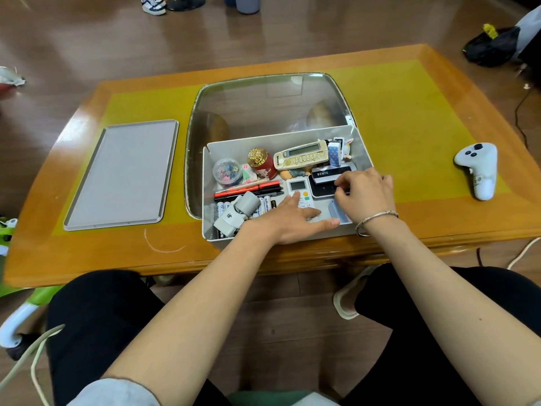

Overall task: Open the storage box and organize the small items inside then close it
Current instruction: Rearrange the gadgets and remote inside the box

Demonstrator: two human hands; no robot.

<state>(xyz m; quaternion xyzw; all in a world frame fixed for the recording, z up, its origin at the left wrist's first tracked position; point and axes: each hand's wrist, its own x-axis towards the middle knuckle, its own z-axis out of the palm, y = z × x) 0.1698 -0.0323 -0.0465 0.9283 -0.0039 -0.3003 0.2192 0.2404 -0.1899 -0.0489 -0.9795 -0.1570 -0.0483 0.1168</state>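
Wooden tabletop [409, 118] carries the open storage box [210, 230] centrally, its lid [123, 174] parked left for access. Left hand [288, 221] lies flat steadying a white remote [300, 190]; right hand [364, 193] pinches a black device [323, 183], likely to reposition it.

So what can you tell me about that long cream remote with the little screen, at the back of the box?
The long cream plastic remote control has a grey display window near its far end, a row of small pale buttons below, and dark lettering at its left end. It lies tilted across the back of the open grey storage box, propped on items beneath, beside a blue-and-white dotted eraser-like block. Neither hand touches it.
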